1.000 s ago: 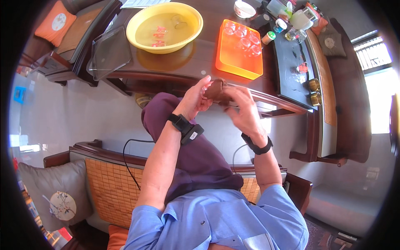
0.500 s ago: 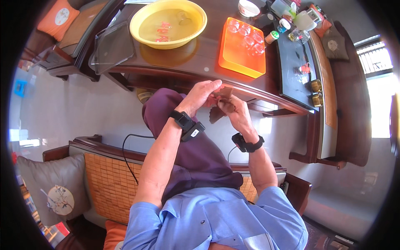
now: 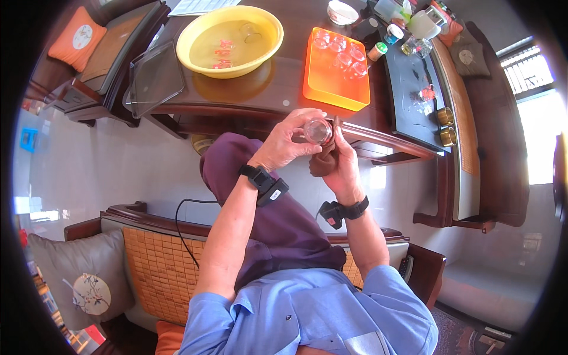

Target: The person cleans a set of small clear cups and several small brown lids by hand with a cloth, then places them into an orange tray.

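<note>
Between thumb and fingers, my left hand [image 3: 285, 139] grips a small clear glass cup [image 3: 318, 131], its round mouth or base facing up toward me. A brown cloth [image 3: 323, 162] is bunched in my right hand [image 3: 345, 163], pressed close against the cup's right side. Both hands are held above my lap, just short of the table's near edge. Beyond them, an orange tray [image 3: 331, 86] holds several clear glass cups [image 3: 344, 60] at its far end. To the left, a yellow basin [image 3: 188, 58] contains water, a glass lying in it and red marks on its bottom.
A clear plastic lid [image 3: 157, 83] lies left of the basin on the dark wooden table [image 3: 254, 94]. Right of the tray is a black tea board [image 3: 408, 100] with two brass-coloured cups [image 3: 447, 127]. A patterned bowl [image 3: 342, 13] and bottles stand at the back.
The glass cup has turned so its round end now shows between my hands. My right hand and the cloth have shifted to the cup's right side, and my left fingers have spread around it.
</note>
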Demonstrator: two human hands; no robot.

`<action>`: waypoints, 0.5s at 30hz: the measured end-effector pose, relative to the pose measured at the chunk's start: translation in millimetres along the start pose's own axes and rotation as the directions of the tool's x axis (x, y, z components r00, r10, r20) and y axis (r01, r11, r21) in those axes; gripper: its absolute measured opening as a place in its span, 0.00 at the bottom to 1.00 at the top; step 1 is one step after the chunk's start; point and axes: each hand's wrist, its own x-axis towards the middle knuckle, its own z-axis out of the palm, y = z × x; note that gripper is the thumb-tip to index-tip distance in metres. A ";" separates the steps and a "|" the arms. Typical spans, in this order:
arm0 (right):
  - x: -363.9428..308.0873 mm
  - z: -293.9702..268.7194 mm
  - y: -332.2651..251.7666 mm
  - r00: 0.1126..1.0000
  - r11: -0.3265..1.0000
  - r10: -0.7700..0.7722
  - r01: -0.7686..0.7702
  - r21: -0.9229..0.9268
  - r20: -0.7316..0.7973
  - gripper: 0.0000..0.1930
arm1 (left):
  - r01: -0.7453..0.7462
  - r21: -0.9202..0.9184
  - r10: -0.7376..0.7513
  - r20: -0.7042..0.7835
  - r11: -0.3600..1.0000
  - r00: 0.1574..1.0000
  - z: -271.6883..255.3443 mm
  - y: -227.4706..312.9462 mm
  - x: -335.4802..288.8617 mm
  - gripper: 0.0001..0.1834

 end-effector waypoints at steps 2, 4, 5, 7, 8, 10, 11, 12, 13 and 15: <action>-0.2 1.8 -2.5 1.000 0.999 -0.010 0.009 -0.054 -0.020 0.17 | 0.035 -0.109 -0.035 -0.003 0.993 0.999 2.1 5.1 -0.6 0.32; 3.6 5.0 -6.6 0.991 0.965 -0.104 0.081 -0.251 -0.079 0.15 | 0.072 -0.227 -0.078 -0.021 0.971 0.997 1.9 7.3 -1.1 0.30; 1.0 12.0 -14.4 0.985 0.882 -0.143 0.081 -0.464 -0.100 0.15 | 0.088 -0.289 -0.103 -0.040 0.953 0.994 -1.0 7.6 -1.5 0.30; -4.4 28.0 -34.2 0.967 0.588 -0.233 0.055 -0.807 -0.104 0.13 | 0.134 -0.342 -0.168 -0.072 0.930 0.983 -5.0 9.5 -1.5 0.29; -0.7 20.0 -27.0 0.917 0.504 -0.396 0.170 -0.847 -0.052 0.13 | 0.170 -0.343 -0.211 -0.088 0.924 0.973 -4.4 10.1 -3.3 0.29; 0.0 10.9 -18.4 0.834 0.415 -0.535 0.401 -0.817 0.137 0.10 | 0.231 -0.320 -0.258 -0.045 0.919 0.965 -4.4 14.7 -3.0 0.32; -2.2 11.8 -12.9 0.787 0.380 -0.583 0.483 -0.789 0.201 0.10 | 0.223 -0.352 -0.255 -0.047 0.909 0.966 -4.7 12.0 -3.6 0.32; -5.4 10.2 -11.4 0.774 0.398 -0.606 0.495 -0.772 0.184 0.10 | 0.216 -0.384 -0.253 -0.048 0.898 0.966 -5.7 7.8 -3.1 0.32; -8.5 8.5 -9.9 0.760 0.416 -0.628 0.508 -0.754 0.166 0.12 | 0.207 -0.415 -0.250 -0.050 0.886 0.967 -5.7 5.1 -3.6 0.32; -8.8 10.5 -10.4 0.742 0.347 -0.623 0.544 -0.764 0.246 0.13 | 0.227 -0.427 -0.271 -0.044 0.875 0.961 -6.9 9.0 -2.4 0.30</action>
